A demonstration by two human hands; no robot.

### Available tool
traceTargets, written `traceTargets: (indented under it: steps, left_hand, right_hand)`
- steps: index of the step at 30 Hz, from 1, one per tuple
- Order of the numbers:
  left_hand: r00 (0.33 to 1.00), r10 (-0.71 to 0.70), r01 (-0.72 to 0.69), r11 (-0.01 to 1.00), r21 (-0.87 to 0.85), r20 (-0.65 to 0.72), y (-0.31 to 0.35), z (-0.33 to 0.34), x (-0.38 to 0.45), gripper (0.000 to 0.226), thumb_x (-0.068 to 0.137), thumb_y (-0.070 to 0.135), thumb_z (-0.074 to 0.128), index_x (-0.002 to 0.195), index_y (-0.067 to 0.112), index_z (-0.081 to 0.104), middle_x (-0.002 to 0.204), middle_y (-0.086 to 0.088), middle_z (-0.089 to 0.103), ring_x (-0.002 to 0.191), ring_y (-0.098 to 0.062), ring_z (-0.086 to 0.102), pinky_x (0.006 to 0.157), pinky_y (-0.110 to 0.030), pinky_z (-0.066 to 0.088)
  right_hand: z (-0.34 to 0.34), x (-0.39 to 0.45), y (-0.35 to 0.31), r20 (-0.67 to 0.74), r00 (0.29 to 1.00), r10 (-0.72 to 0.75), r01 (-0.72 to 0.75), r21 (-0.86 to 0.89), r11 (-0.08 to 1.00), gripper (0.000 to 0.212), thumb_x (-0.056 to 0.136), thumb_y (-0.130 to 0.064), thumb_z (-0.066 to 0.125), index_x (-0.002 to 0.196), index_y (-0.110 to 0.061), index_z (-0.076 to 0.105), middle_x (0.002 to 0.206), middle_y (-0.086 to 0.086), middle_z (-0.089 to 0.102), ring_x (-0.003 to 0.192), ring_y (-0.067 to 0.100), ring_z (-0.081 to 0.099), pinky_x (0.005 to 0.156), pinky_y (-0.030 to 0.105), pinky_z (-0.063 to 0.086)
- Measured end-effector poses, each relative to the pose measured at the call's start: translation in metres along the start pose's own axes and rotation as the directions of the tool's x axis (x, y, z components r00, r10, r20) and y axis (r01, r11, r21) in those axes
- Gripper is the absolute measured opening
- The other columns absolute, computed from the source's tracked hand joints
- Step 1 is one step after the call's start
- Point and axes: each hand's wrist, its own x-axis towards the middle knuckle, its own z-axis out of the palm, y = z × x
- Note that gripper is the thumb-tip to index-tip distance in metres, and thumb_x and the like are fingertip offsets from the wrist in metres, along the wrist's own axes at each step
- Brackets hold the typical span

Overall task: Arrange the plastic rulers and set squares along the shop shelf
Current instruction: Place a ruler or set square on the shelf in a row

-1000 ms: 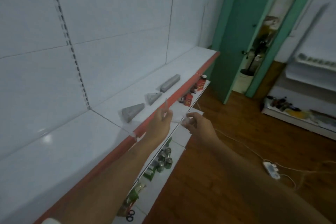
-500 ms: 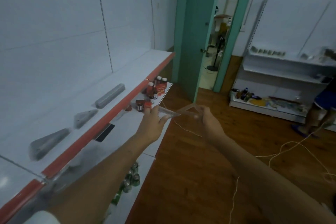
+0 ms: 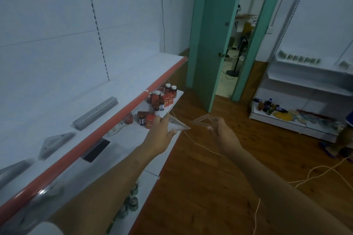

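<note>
Since the frame half a second ago, the two hands have drawn apart: the clear plastic pieces then bridging both hands are now split, one set square in each.

In the head view, taking the red-edged shelf [image 3: 107, 131] as landmark, the left hand [image 3: 160, 135] hovers just off its front edge, above the lower shelf's bottles [image 3: 162, 97], fingers and thumb pinching a clear set square with printed markings [image 3: 176, 125]. The right hand [image 3: 222, 133] is farther out from the shelf, over the wooden floor, pinching a second, hollow set square [image 3: 204, 121] at its near side. The two squares' tips sit near each other without touching.

On the shelf lie a long ruler pack [image 3: 95, 113] and triangular packs [image 3: 55, 144].

Likely risk: the thin, slick plastic is held only at its edge, so either square could pivot and drop to the floor or among the bottles.
</note>
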Motion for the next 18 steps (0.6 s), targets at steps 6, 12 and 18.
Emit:
traceTargets:
  steps: [6, 12, 18]
  left_hand:
    - [0.996, -0.075, 0.074, 0.997, -0.015, -0.052, -0.017, -0.007, 0.073, 0.063, 0.095, 0.027, 0.056, 0.148, 0.023, 0.025, 0.149, -0.007, 0.029, 0.134, -0.029, 0.040, 0.104, -0.045, 0.045]
    - [0.964, -0.134, 0.130, 0.991, -0.032, -0.228, -0.044, -0.028, 0.114, 0.061, 0.094, 0.024, 0.058, 0.147, 0.018, 0.029, 0.146, -0.005, 0.034, 0.133, -0.025, 0.041, 0.107, -0.041, 0.041]
    - [0.907, -0.249, 0.258, 0.966, -0.020, -0.338, -0.097, -0.069, 0.121, 0.061, 0.095, 0.022, 0.057, 0.148, 0.013, 0.027, 0.138, -0.011, 0.036, 0.125, -0.025, 0.046, 0.098, -0.027, 0.040]
  right_hand:
    - [0.008, 0.076, -0.016, -0.005, 0.999, -0.051, 0.051, -0.013, 0.999, 0.039, 0.098, -0.033, 0.047, 0.134, -0.020, 0.039, 0.103, -0.006, 0.059, 0.077, 0.005, 0.056, 0.053, 0.014, 0.037]
    - [0.045, 0.144, -0.041, 0.039, 0.983, -0.179, 0.177, 0.048, 0.983, 0.040, 0.098, -0.033, 0.047, 0.136, -0.023, 0.039, 0.119, -0.008, 0.057, 0.088, 0.006, 0.057, 0.057, 0.013, 0.041]
    - [0.110, 0.209, -0.092, 0.187, 0.920, -0.345, 0.321, 0.145, 0.936, 0.029, 0.097, -0.035, 0.048, 0.125, -0.026, 0.044, 0.088, -0.009, 0.062, 0.074, 0.010, 0.061, 0.067, 0.031, 0.056]
